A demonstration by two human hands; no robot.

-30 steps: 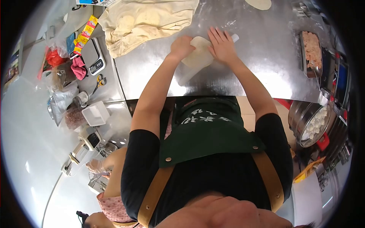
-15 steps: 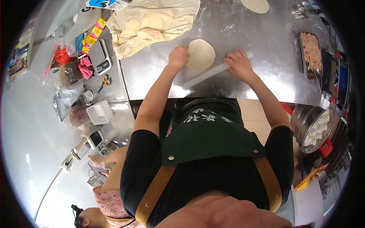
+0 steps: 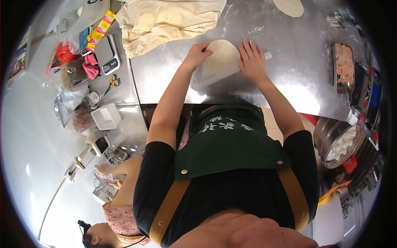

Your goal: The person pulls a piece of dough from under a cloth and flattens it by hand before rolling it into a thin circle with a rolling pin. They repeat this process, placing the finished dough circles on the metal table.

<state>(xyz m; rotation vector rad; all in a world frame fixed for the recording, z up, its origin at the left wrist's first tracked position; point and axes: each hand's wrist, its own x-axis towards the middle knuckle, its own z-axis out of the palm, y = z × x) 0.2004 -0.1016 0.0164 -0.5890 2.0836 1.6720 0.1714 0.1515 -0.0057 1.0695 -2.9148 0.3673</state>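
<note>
A thin round dough wrapper [image 3: 222, 53] lies on the steel table in front of me. My left hand [image 3: 199, 56] pinches its left edge between thumb and fingers. Under my right hand [image 3: 252, 63] is a white rolling pin [image 3: 219, 77], lying at a slant along the wrapper's near edge. The right palm rests on the pin, with the fingers stretched out flat past it. Beyond the hands, a cream cloth [image 3: 165, 25] covers rounded lumps that I cannot identify. Another dough wrapper [image 3: 289, 6] lies at the far edge of the view.
At right stand a metal tray of minced filling [image 3: 344, 64] and a steamer pot [image 3: 326, 140] with several pale dumplings. A kitchen scale [image 3: 108, 53], scissors [image 3: 112, 82] and a white plastic container [image 3: 106, 116] are at left. A co-worker [image 3: 120, 211] is at lower left.
My right hand has flattened, its fingers now reaching forward over the rolling pin. The pin has shifted up against the wrapper's near edge. My left hand still pinches the wrapper.
</note>
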